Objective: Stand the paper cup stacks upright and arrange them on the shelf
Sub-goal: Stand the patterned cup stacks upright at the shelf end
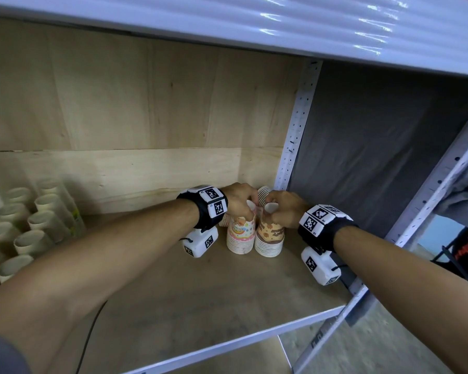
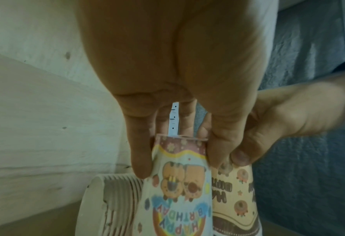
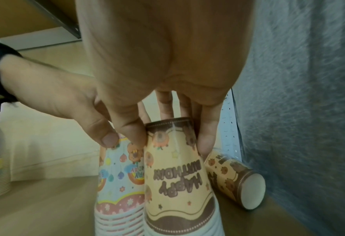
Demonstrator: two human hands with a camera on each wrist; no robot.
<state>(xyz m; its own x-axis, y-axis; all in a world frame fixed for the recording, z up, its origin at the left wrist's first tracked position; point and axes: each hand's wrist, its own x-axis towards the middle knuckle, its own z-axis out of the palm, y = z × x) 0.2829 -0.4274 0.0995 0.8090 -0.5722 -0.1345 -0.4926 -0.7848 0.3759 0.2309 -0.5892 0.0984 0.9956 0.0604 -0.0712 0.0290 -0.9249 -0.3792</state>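
Note:
Two stacks of printed paper cups stand rim-down, side by side, at the back right of the wooden shelf board (image 1: 195, 298). My left hand (image 1: 247, 211) (image 2: 179, 161) grips the top of the pink-and-blue stack (image 1: 241, 237) (image 2: 179, 199) (image 3: 119, 183) from above. My right hand (image 1: 271, 211) (image 3: 170, 138) pinches the top of the yellow-and-brown stack (image 1: 270, 238) (image 3: 177, 183) (image 2: 234, 191). Another brown stack (image 3: 236, 180) lies on its side behind, by the grey cloth. A striped stack (image 1: 264, 194) (image 2: 115, 199) also lies behind the hands.
Several stacks of plain beige cups (image 1: 38, 220) stand at the shelf's left. A perforated white post (image 1: 295, 136) and a grey cloth wall (image 1: 376, 157) close the right side. An upper shelf (image 1: 254, 22) hangs overhead. The white front rail (image 1: 227, 344) edges the board.

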